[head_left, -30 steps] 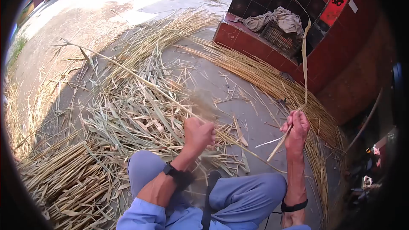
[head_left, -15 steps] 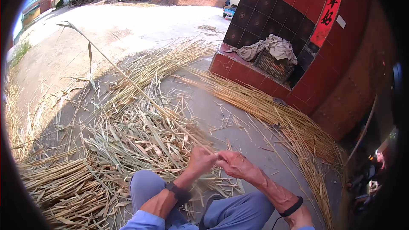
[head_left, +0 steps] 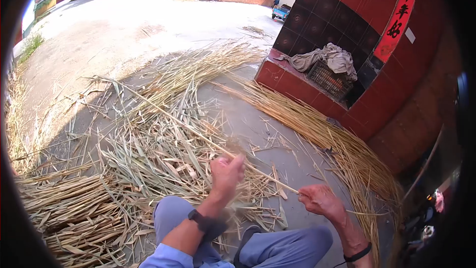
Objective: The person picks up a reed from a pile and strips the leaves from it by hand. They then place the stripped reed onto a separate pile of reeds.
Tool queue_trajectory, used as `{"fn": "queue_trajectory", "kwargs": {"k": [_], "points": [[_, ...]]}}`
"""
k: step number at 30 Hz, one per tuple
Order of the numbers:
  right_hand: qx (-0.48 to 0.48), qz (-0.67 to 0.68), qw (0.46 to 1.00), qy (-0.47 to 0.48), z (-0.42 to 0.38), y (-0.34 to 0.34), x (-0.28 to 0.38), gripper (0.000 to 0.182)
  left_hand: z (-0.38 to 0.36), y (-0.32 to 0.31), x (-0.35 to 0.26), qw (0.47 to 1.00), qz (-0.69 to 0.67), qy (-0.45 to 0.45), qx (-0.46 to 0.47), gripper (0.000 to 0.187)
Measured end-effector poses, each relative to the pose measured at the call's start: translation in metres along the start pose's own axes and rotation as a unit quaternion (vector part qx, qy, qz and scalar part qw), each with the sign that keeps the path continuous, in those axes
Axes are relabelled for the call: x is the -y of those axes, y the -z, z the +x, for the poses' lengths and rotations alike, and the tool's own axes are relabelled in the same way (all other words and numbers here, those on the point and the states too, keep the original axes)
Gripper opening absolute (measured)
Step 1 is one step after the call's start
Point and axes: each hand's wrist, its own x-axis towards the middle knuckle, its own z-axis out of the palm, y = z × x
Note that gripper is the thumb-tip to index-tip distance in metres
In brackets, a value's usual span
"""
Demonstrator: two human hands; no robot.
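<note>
One long, pale reed stalk slants from the upper left down to the lower right across the middle of the head view. Its near end is pinched in the fingers of my right hand. Farther up the stalk, my left hand is closed around it, hiding a short stretch. Under and beyond my left hand spreads a heap of dry leaves and husks. At lower left lies a thick pile of stalks.
A long row of stalks runs along the base of a red tiled wall. A plastic crate with a cloth on it sits on the ledge. More straw lies ahead. My bent knees are close below my hands.
My hands, together before, are now apart: the right has moved right and down with the stalk's end, the left slightly up. The stalk's far end has dropped, and the view has shifted slightly.
</note>
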Motion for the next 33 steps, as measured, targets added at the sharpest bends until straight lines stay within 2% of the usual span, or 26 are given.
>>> {"fn": "queue_trajectory", "kwargs": {"k": [2,4,6,7,10,14,19,22,25,28,33], "points": [[-0.02,0.131,0.991,0.0,0.007,-0.013,0.007,0.01,-0.01,-0.018,0.016,0.997,0.031,0.019,0.06,0.015],[-0.058,0.266,0.961,0.04,0.024,-0.023,0.018,0.018,-0.015,-0.028,0.026,0.984,0.065,0.047,0.157,0.013],[-0.061,0.352,0.934,0.021,0.045,-0.041,0.016,0.023,-0.018,-0.035,0.035,0.965,0.102,0.052,0.235,0.013],[-0.063,0.364,0.929,0.02,0.047,-0.041,0.019,0.022,-0.016,-0.034,0.041,0.953,0.165,0.04,0.251,0.013],[-0.052,0.388,0.92,0.025,0.052,-0.047,0.015,0.02,-0.014,-0.032,0.041,0.964,0.114,0.079,0.225,0.015],[-0.053,0.382,0.923,0.018,0.047,-0.055,0.002,0.016,-0.009,-0.024,0.03,0.987,0.088,0.041,0.127,0.017],[-0.07,0.36,0.93,0.014,0.048,-0.067,-0.002,0.013,-0.002,-0.016,0.036,0.991,0.097,0.02,0.091,0.014],[-0.079,0.355,0.931,0.02,0.054,-0.066,-0.002,0.013,0.001,-0.017,0.036,0.99,0.096,0.02,0.096,0.012],[-0.103,0.368,0.923,0.045,0.058,-0.075,-0.001,0.012,-0.006,-0.023,0.043,0.979,0.131,0.042,0.152,0.012],[-0.042,0.373,0.926,0.037,0.057,-0.075,-0.006,0.009,-0.009,-0.022,0.062,0.969,0.136,0.056,0.199,0.015],[-0.049,0.4,0.915,0.025,0.055,-0.08,-0.012,0.012,-0.009,-0.027,0.075,0.964,0.153,0.052,0.214,0.015]]}}
